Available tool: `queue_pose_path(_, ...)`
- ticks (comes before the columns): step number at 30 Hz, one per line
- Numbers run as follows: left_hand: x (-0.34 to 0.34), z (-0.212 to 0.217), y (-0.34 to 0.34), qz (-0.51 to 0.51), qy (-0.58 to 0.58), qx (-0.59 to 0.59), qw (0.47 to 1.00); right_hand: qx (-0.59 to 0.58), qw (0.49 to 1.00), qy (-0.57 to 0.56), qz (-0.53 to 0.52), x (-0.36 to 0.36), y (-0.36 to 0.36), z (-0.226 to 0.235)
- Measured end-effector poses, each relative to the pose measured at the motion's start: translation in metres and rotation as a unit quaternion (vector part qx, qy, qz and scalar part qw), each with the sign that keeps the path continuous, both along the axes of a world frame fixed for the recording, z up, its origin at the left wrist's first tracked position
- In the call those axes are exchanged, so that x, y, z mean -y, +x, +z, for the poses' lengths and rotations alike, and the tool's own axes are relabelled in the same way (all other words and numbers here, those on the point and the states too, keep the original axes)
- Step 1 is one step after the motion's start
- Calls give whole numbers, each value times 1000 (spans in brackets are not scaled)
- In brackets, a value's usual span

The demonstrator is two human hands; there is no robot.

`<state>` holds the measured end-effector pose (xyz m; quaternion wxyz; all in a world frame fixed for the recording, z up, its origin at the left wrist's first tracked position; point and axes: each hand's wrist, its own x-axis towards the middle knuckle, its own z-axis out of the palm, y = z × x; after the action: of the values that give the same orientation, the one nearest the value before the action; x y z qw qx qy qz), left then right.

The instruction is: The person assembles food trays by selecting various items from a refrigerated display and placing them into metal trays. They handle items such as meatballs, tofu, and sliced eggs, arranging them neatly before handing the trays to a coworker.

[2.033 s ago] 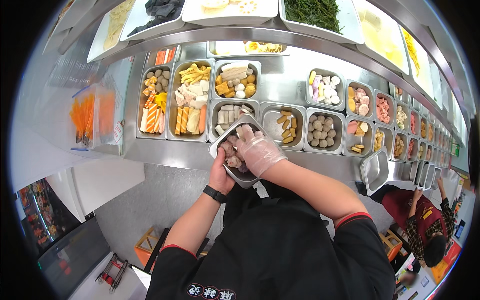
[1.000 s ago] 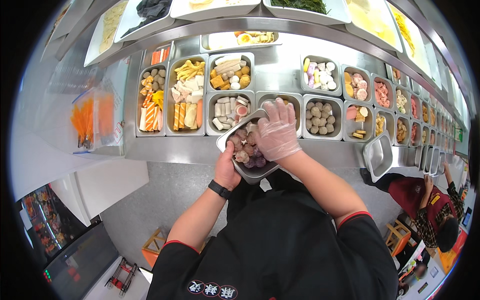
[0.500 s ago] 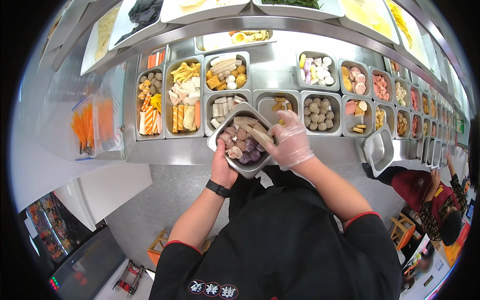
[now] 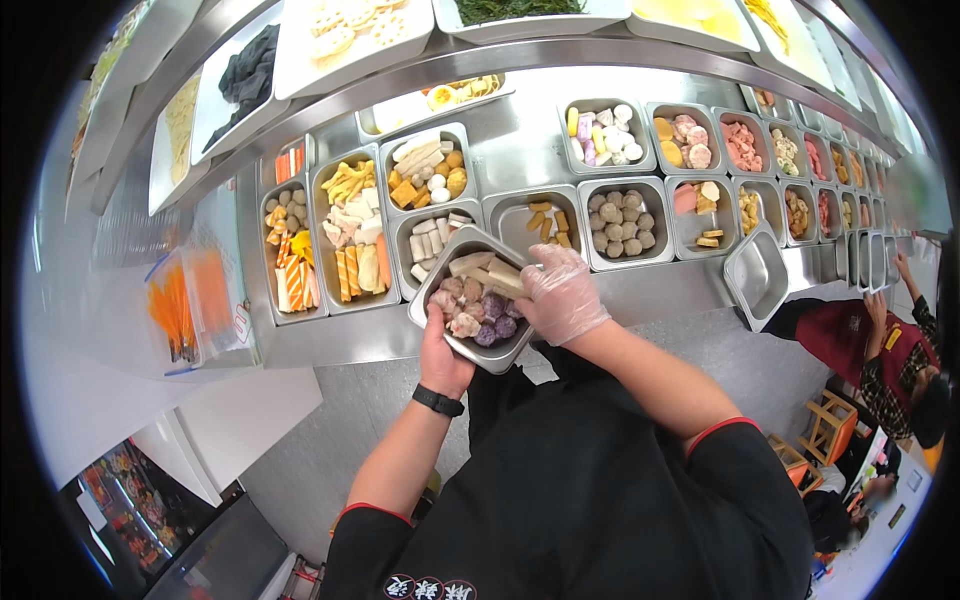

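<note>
My bare left hand (image 4: 445,355), with a black watch on the wrist, grips the side of a steel food pan (image 4: 487,364) tilted in front of my body. Inside lie pinkish-brown balls (image 4: 452,295), dark purple balls (image 4: 497,318) and pale stick-shaped pieces (image 4: 488,270). My right hand (image 4: 565,297), in a clear plastic glove, reaches over the pan's right side, its fingers closed on the pale sticks. Just beyond it, a counter pan (image 4: 492,215) holds several brown sticks (image 4: 545,222). White rolls (image 4: 430,240) fill the pan to its left.
Food pans line the counter, including one of grey-brown balls (image 4: 620,225). A bare steel pan (image 4: 757,275) leans at the counter's front edge. White trays (image 4: 350,55) stand on the shelf above. At far right is another person in a dark red apron (image 4: 850,340).
The view has turned and shifted slightly. My right hand has moved lower over the held pan, and its fingers have come closer together on the pale sticks. My left hand keeps its grip.
</note>
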<state>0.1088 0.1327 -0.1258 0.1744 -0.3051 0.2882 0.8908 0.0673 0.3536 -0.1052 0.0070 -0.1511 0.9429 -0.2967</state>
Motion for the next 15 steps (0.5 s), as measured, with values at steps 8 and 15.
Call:
queue_pose_path(8, 37, -10, 23, 11, -26, 7, 1000, 91, 989, -16, -117, -60, -47, -23)
queue_pose_path(15, 53, -12, 38, 33, -39, 3, 999, 105, 933, 271, 213, -34, -95, -63)
